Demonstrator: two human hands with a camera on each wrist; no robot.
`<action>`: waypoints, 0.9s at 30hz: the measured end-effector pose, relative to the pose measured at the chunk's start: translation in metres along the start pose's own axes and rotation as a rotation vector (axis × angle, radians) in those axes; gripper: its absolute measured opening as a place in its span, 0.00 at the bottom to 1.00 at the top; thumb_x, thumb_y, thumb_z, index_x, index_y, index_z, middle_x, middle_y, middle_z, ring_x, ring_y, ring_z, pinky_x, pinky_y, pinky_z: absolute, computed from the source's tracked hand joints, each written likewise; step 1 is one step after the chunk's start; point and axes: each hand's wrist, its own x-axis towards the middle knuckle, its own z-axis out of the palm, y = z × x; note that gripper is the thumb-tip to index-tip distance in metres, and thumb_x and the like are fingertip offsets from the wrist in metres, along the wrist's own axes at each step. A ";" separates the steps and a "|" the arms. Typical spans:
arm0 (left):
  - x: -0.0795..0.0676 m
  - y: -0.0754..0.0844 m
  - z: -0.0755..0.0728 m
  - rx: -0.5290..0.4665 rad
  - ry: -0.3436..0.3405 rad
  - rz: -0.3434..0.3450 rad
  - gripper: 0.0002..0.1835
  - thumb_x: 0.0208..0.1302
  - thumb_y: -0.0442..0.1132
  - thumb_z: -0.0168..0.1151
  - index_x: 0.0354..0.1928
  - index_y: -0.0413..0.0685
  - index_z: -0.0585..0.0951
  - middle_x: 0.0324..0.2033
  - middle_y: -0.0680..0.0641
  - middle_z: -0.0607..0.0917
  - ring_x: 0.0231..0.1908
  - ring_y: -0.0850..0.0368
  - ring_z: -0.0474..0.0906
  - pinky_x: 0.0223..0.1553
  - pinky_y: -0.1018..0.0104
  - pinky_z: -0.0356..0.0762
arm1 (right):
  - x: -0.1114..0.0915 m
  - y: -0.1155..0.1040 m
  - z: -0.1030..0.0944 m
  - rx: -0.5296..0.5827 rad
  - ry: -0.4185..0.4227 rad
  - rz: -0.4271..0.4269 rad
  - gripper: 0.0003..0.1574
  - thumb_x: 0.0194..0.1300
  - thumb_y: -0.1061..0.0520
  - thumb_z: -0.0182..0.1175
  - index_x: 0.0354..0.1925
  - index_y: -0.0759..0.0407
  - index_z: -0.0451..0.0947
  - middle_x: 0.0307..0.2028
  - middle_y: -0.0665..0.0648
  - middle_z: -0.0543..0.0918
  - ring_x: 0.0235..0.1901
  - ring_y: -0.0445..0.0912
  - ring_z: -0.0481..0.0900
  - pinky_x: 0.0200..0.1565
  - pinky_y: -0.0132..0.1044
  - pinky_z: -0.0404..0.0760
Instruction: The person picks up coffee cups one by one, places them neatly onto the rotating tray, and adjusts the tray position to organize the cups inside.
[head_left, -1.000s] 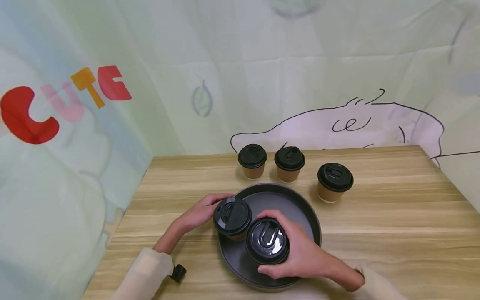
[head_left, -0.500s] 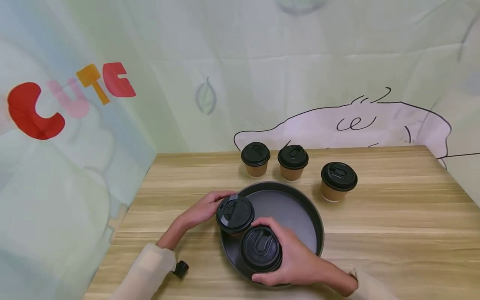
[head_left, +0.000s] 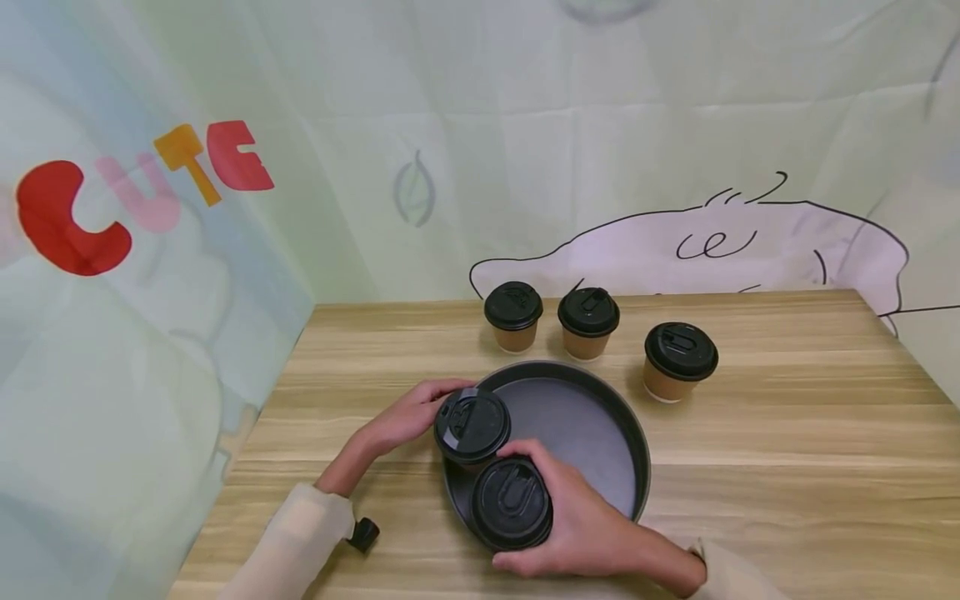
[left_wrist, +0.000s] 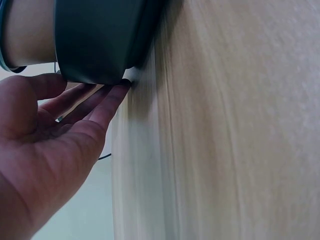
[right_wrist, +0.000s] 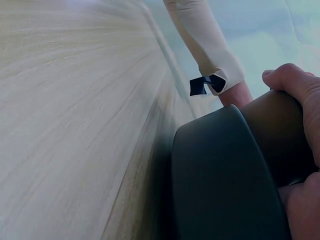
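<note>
A round dark grey pan (head_left: 566, 371) rests on the wooden table. My right hand (head_left: 577, 512) grips a lidded paper coffee cup (head_left: 512, 504) at the pan's near left side, fingers and thumb around it. In the right wrist view that cup (right_wrist: 275, 135) stands above the pan wall (right_wrist: 225, 175). A second lidded coffee cup (head_left: 472, 425) stands in the pan at its left, close to the held one. My left hand (left_wrist: 55, 140) touches the outer pan wall (left_wrist: 95, 40) with extended fingers. In the head view this left hand (head_left: 415, 414) is partly hidden by the second cup.
Behind the pan are two more lidded cups, a left one (head_left: 513, 317) and a right one (head_left: 588, 323). Another lidded cup (head_left: 678, 361) stands to the pan's right. A printed curtain (head_left: 375, 150) hangs behind the table (head_left: 787, 433).
My right hand has moved the gripped cup left and nearer to me within the pan. The left hand stays at the pan's side. The head view has shifted slightly.
</note>
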 end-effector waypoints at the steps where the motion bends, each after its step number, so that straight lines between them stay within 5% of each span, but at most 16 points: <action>1: 0.000 0.000 0.000 0.000 0.000 0.000 0.23 0.85 0.40 0.44 0.73 0.37 0.73 0.70 0.39 0.74 0.73 0.44 0.65 0.73 0.45 0.60 | 0.000 0.000 0.000 -0.003 0.004 0.002 0.56 0.49 0.39 0.83 0.69 0.41 0.62 0.57 0.44 0.79 0.56 0.42 0.78 0.61 0.40 0.76; 27: 0.001 -0.002 -0.001 -0.008 -0.009 0.018 0.23 0.84 0.38 0.44 0.73 0.39 0.73 0.69 0.40 0.76 0.72 0.45 0.66 0.72 0.44 0.61 | 0.001 -0.002 0.008 -0.059 0.039 0.064 0.60 0.49 0.34 0.81 0.70 0.42 0.58 0.58 0.45 0.77 0.56 0.42 0.78 0.61 0.42 0.76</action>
